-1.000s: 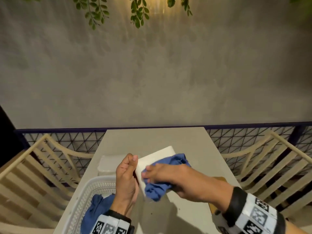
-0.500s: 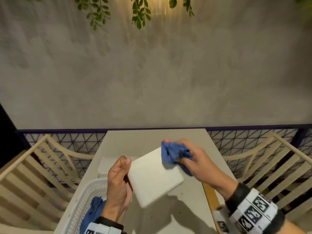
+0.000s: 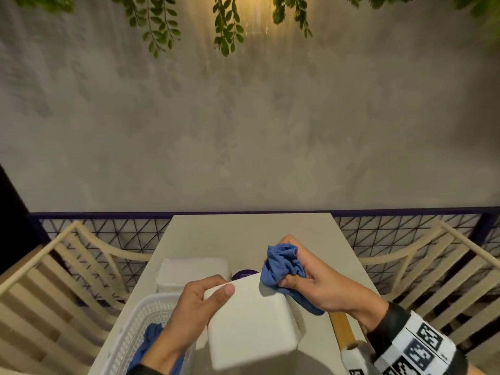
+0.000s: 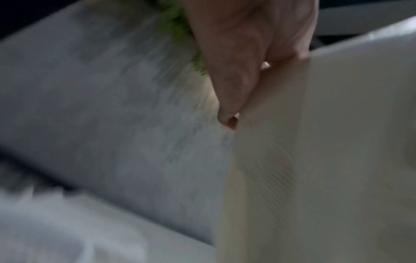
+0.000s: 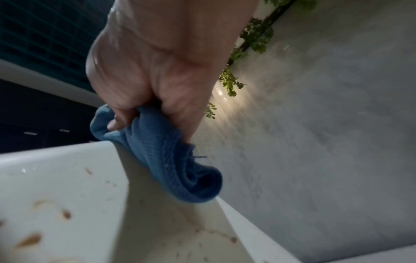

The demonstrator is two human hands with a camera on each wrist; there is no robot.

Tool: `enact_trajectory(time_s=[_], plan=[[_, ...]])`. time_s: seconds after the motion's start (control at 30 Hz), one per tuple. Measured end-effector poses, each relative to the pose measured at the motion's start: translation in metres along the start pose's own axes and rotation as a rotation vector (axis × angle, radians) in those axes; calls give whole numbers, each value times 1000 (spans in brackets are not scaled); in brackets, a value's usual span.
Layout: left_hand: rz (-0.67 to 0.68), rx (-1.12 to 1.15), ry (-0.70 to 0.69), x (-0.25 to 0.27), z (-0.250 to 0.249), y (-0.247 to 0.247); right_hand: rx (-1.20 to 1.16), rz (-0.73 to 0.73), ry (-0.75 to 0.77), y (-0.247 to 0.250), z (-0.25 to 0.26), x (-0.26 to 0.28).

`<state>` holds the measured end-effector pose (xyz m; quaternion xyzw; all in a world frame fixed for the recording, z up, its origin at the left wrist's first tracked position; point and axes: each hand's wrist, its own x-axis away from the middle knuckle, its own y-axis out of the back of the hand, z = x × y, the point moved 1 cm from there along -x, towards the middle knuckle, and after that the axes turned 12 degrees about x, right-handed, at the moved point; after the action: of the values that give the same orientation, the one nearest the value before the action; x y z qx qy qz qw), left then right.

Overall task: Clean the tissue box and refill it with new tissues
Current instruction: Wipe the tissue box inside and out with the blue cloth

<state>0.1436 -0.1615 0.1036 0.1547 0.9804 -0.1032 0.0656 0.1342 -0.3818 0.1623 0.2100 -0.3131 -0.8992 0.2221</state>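
Tilting nearer since a moment ago, the white tissue box (image 3: pixel 251 320) is being gripped by the left hand (image 3: pixel 194 307); the right hand (image 3: pixel 313 280) is clutching a blue cloth (image 3: pixel 284 263) against its far corner, above the counter (image 3: pixel 243 234).

This looks like a café or restaurant terrace, lit by night. A narrow pale rectangular desk (image 3: pixel 251 234) stands end-on to a rough grey plastered wall (image 3: pixel 243 131), with cream slatted wooden chairs on the left (image 3: pixel 62 269) and on the right (image 3: pixel 438 269). Beyond the far end of the desk runs a low dark blue metal railing with a triangular wire mesh (image 3: pixel 113 234). Green leafy vines (image 3: pixel 227 25) hang down the wall around a warm yellow wall lamp (image 3: pixel 257 20).
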Motion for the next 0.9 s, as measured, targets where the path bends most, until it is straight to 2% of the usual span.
enact_trajectory(time_s=[0.1, 0.17, 0.2, 0.3, 0.4, 0.47, 0.53, 0.6, 0.7, 0.73, 0.77, 0.87, 0.9], plan=[[148, -329, 20, -5, -8, -7, 196, 53, 18, -5, 8, -5], [154, -508, -60, -9, -10, -18, 337, 52, 59, -13, 12, -9], [133, -501, -85, -9, -13, -25, 374, 35, 70, -16, 12, -10], [25, -292, -63, -10, -14, -38, 378, -56, 42, -19, 11, -14], [-153, -43, -57, -14, 3, -40, 296, -270, 17, -35, 14, -17], [-256, 155, -23, -13, 15, -37, 248, -311, 4, -51, 13, -6], [-274, 367, 32, -9, 19, -32, 204, -224, -19, -56, 6, 15], [-237, 440, 57, -3, 20, -25, 132, -162, -83, -46, -6, 32], [-222, 425, -14, 1, 25, -26, 188, -358, -174, -35, -18, 22], [-239, 432, -41, 0, 26, -27, 202, -382, -163, -39, -12, 15], [-262, 443, -68, -2, 26, -26, 213, -346, -122, -46, -3, 11], [-287, 416, -149, -4, 27, -17, 256, -139, 144, -58, 10, 25], [-272, 405, -157, -3, 27, -17, 279, -117, 185, -52, 5, 31]])
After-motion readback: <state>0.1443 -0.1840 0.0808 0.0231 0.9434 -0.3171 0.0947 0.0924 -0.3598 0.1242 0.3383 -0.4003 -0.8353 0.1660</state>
